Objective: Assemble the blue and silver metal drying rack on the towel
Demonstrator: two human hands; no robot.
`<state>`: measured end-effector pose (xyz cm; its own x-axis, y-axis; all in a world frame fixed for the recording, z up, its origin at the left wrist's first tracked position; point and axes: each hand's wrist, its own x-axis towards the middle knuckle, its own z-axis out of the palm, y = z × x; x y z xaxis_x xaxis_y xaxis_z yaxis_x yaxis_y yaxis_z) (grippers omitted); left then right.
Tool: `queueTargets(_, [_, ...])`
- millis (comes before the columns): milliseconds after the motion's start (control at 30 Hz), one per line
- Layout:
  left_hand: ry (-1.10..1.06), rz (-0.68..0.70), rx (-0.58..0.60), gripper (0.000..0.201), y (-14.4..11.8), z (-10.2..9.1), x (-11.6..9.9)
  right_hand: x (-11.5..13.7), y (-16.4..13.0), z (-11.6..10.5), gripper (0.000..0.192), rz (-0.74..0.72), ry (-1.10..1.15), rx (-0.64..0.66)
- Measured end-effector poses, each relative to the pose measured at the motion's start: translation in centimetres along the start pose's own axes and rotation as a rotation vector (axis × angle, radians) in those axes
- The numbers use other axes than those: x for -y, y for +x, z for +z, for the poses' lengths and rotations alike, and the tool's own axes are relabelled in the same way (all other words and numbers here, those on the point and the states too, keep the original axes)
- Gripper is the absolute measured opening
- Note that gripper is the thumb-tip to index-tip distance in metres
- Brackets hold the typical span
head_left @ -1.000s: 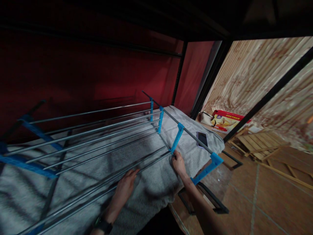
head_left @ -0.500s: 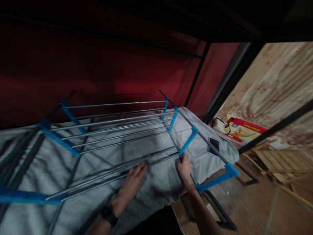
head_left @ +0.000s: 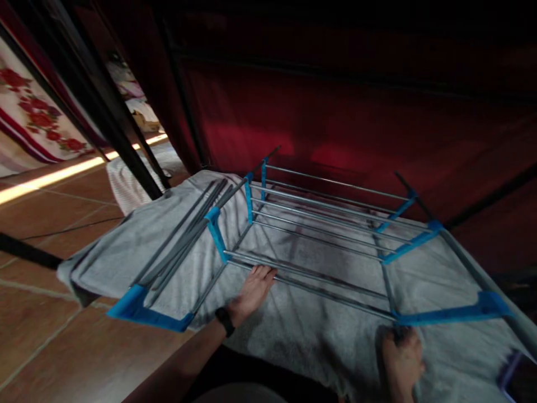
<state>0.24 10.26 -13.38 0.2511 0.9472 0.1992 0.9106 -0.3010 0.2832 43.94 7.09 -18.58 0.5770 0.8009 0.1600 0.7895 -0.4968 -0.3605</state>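
A rack of thin metal rods with blue plastic brackets (head_left: 218,238) and grey side tubes lies on a grey blanket (head_left: 293,341). My left hand (head_left: 255,288), with a dark watch on its wrist, has its fingers curled over the front metal rod (head_left: 323,292), left of the middle. At the lower right, my right hand (head_left: 403,355) is closed around a grey tube (head_left: 388,285), just below the end of a blue bracket (head_left: 444,318). Its fingertips are partly hidden.
Several loose grey tubes (head_left: 180,240) lie at the rack's left end. A dark red curtain (head_left: 335,123) hangs behind. Black frame posts (head_left: 121,123) stand at the left above the tiled floor (head_left: 54,319). A phone (head_left: 520,375) lies at the right edge.
The view has swung left, bringing the loose tubes and the left floor into sight. My left hand's fingers now curl over the rod; my right hand stays by the bracket.
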Motion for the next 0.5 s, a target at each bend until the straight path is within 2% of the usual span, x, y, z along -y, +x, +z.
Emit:
queueTargets(100, [0.006, -0.019, 0.026, 0.029, 0.2, -0.4, 1.1, -0.4, 0.2, 0.3, 0.072, 0.018, -0.001, 0.025])
queueTargets(233, [0.000, -0.018, 0.030, 0.027, 0.2, -0.3, 1.3, -0.4, 0.4, 0.4, 0.077, 0.045, 0.008, 0.036])
queueTargets(500, [0.011, -0.027, 0.048, 0.027, 0.3, 0.2, 0.8, 1.1, 0.1, -0.7, 0.066, 0.048, 0.046, -0.070])
